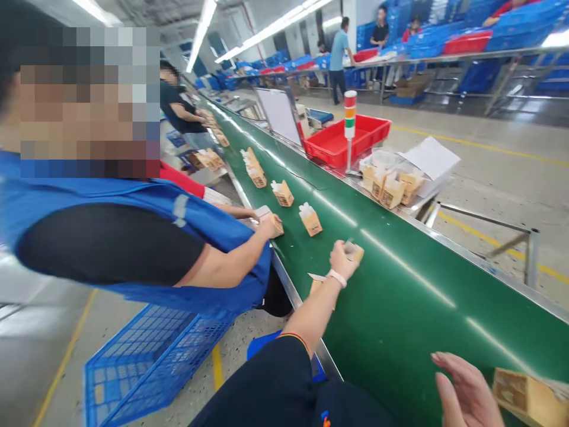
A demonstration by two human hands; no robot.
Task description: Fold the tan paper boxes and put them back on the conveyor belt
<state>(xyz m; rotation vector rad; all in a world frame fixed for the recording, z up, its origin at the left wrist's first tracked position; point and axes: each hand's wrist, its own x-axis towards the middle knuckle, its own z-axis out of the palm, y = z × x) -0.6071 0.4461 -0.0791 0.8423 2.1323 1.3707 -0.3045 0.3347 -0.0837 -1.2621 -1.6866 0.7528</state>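
Note:
My left hand, with a pale band at its wrist, reaches out over the green conveyor belt. Its fingers close round a small tan paper box. Partly hidden behind my left forearm is another paper box. At the lower right, my right hand has its thumb and fingers apart and holds nothing. Just right of it, a printed tan box with a brown side lies on the belt, cut off by the frame edge. Farther up the belt stands an open-topped box with white flaps.
Left of me, a co-worker in a blue vest handles a box at the belt's edge. A blue crate stands on the floor below. Across the belt are a red tray, a signal light and grouped boxes.

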